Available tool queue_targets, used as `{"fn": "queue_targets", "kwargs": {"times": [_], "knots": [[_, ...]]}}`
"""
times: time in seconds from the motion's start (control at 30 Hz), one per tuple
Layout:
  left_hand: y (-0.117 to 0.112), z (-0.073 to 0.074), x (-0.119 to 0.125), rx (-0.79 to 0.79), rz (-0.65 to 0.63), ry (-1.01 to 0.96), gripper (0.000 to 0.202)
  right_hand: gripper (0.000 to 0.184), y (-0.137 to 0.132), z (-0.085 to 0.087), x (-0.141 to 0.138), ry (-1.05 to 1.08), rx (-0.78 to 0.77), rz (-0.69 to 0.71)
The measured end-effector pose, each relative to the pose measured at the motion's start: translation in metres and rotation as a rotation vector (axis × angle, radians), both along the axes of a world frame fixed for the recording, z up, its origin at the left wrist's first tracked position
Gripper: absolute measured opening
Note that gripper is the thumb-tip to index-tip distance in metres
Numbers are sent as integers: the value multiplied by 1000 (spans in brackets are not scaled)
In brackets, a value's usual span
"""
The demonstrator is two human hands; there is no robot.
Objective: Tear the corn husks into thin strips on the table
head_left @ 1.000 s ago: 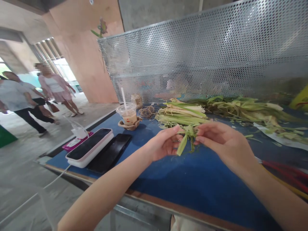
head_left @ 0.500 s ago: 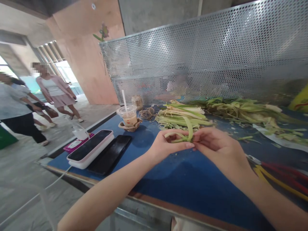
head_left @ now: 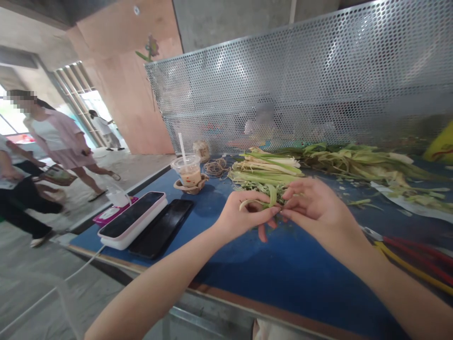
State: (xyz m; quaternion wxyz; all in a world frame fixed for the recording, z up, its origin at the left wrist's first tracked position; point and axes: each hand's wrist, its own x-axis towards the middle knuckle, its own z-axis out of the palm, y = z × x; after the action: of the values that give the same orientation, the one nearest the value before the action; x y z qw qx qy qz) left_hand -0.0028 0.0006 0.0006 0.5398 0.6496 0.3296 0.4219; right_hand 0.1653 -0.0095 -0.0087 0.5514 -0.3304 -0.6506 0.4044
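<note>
My left hand (head_left: 244, 215) and my right hand (head_left: 313, 212) meet above the blue table (head_left: 276, 278), fingertips touching. Between them they pinch a folded green leaf strip (head_left: 271, 194), bent into a small loop. Both hands are closed on it. Just behind the hands lies a bundle of green and pale leaf strips (head_left: 267, 171). A longer pile of leaves (head_left: 368, 163) stretches along the back right.
A plastic cup with a straw (head_left: 187, 172) and a coil of twine (head_left: 215, 165) stand at the back left. Two phones (head_left: 141, 219) lie at the left edge. Red and yellow tool handles (head_left: 414, 255) lie at right. A perforated metal screen (head_left: 300, 80) backs the table. People walk at left.
The leaf strip went from hanging down to being folded into a loop, pinched tighter between both hands. People on the left walked closer.
</note>
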Motion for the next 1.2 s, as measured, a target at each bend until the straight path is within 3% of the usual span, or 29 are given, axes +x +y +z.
{"fn": "queue_targets", "kwargs": {"times": [0.27,0.5,0.67,0.8,0.93,1.1,1.2], "knots": [[4,3,-4,-49,14,-42,20,40,2,13,13,-77,1,-72],[8,6,-7,-84,-60,15,29,35,10,4,21,-209,-136,61],[7,6,-4,-62,-106,16,30,32,11,0,13,-339,-257,65],[5,1,-1,-84,-149,0,36,27,8,-1,5,-448,-182,83],[4,0,-1,5,-144,59,34,15,3,-1,0,-523,51,-179],[1,5,-5,250,-6,292,31,17,1,-2,-3,-600,154,-254],[2,5,-8,294,72,310,32,15,1,-4,-2,-569,202,-291]]}}
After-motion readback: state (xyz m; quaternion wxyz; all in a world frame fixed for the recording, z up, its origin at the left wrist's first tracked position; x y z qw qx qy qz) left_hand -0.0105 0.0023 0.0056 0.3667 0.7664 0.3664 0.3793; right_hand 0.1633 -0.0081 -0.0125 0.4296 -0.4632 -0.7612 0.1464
